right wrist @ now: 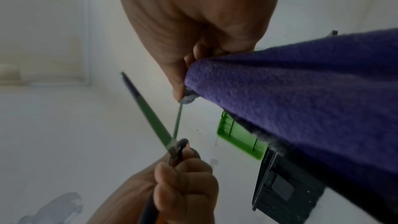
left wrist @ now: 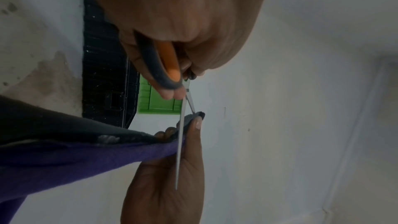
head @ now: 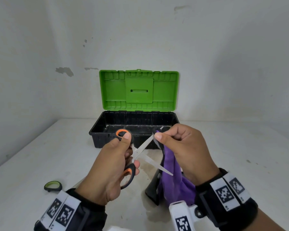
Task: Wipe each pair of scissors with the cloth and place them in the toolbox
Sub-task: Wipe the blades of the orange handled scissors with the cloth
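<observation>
Wiping is judged to be under way on the orange-handled scissors (head: 137, 154), held open in the air in front of the open toolbox (head: 97, 130), whose visible floor holds no scissors. A green-handled pair (head: 53, 186) lies on the tabletop (head: 32, 155) unplaced, so most of the task appears to remain. The left hand (head: 112, 165) grips the handles, thumb through the upper loop, while the right hand (head: 182, 147) pinches the purple cloth (head: 175, 179) around the tip of the upper blade.

a white table (head: 32, 155) against the wall carries an open toolbox (head: 107, 130), black with a green lid, and a green-and-black scissor handle (head: 53, 185) near the front-left edge.
</observation>
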Available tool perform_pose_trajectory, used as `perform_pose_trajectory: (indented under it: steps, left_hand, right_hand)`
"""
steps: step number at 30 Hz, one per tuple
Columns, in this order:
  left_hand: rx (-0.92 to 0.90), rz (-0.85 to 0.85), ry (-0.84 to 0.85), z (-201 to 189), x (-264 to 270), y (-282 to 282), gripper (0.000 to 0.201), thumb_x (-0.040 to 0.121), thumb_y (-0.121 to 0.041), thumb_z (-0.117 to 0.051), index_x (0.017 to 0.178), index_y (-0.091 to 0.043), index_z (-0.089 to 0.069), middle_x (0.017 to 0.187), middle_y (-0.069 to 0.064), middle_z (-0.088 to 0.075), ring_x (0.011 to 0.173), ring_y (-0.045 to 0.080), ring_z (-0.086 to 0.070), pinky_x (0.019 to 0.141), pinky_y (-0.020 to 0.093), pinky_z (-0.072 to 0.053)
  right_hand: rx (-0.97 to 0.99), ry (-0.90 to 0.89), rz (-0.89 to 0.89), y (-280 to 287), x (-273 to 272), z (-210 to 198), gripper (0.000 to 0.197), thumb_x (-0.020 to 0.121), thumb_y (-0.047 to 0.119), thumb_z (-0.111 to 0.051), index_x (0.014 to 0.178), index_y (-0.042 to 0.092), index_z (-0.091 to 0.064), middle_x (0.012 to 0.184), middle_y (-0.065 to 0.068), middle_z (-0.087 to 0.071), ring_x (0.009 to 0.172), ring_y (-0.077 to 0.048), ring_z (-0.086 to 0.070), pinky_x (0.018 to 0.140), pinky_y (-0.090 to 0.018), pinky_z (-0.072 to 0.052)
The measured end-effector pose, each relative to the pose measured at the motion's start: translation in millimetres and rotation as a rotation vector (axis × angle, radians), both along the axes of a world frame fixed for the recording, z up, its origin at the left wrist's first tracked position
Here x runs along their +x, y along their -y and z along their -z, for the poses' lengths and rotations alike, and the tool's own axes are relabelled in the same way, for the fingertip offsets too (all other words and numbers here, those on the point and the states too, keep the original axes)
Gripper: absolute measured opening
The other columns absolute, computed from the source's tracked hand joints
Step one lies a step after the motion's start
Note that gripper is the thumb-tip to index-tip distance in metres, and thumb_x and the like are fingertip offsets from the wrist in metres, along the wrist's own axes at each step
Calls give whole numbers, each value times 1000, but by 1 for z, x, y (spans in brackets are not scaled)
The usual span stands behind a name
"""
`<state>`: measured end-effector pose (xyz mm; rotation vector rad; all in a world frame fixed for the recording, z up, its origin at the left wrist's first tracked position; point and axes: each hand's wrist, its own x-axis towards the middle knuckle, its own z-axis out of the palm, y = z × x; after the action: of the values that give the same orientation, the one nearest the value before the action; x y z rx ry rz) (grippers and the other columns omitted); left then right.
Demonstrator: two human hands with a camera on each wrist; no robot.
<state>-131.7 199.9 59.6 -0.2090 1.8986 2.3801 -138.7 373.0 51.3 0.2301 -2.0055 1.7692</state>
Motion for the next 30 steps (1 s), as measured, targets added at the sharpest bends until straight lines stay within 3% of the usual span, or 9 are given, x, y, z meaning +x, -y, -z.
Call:
perform_pose_trajectory:
  steps: [5, 8, 10, 14, 18, 26, 28, 30]
  left_hand:
    - [-29, 4, -18, 1, -2, 0, 37, 96, -45, -55, 78, -14, -46, 61, -1, -35, 46, 18, -47, 43, 27, -46]
    - [-37, 18, -23, 3, 0, 1, 35, 97, -44, -54, 79, -14, -48, 60, -1, -35, 46, 18, -48, 44, 28, -46]
    - [-60, 23, -38, 4, 1, 2, 34, 98, -42, -53, 80, -14, -49, 58, -2, -35, 46, 18, -48, 44, 28, -47]
    - [-96, 70, -35, 11, 1, 9, 35, 98, -41, -54, 80, -11, -50, 62, 1, -36, 46, 20, -50, 47, 31, -48]
    - [-187, 122, -22, 19, 3, 12, 36, 98, -42, -53, 85, -9, -55, 67, 3, -36, 49, 22, -52, 54, 34, -50]
    - [-310, 224, -102, 16, 2, -2, 34, 100, -39, -50, 87, -8, -54, 56, -5, -44, 48, 19, -54, 57, 37, -47]
    - [-313, 232, -122, 17, -1, -5, 34, 101, -37, -48, 87, -7, -51, 49, -9, -47, 49, 22, -55, 55, 37, -45]
    - [-300, 220, -128, 18, -5, -6, 34, 102, -38, -48, 84, -9, -51, 51, -5, -47, 49, 24, -53, 52, 34, -44]
  right_hand:
    - [36, -14, -7, 8, 6, 3, 15, 82, 15, -81, 72, 11, -72, 71, -7, -75, 70, -31, -71, 70, -39, -60]
    - [31, 1, -29, 2, 5, 3, 15, 81, 15, -82, 72, 10, -72, 71, -9, -75, 70, -34, -71, 71, -41, -60]
    - [22, -4, 32, -5, 0, 3, 18, 81, 16, -82, 70, 9, -70, 70, -12, -74, 66, -33, -68, 69, -39, -57]
    - [9, 22, 161, -24, -17, 6, 21, 82, 20, -82, 66, 14, -69, 64, -10, -71, 57, -17, -60, 63, -32, -50]
    - [78, 47, 291, -49, -38, 3, 24, 83, 26, -80, 66, 17, -66, 64, -7, -70, 59, -18, -61, 65, -40, -52]
    - [325, -32, 231, -22, -37, -19, 21, 92, 27, -71, 76, 20, -59, 68, 2, -62, 57, -6, -50, 61, -21, -38]
    - [334, -73, 164, -10, -31, -21, 20, 94, 27, -68, 78, 21, -57, 69, 3, -59, 59, -8, -49, 62, -22, -37]
    - [343, -129, 64, -2, -21, -21, 19, 95, 27, -67, 80, 24, -55, 67, 6, -55, 58, -9, -45, 61, -26, -37]
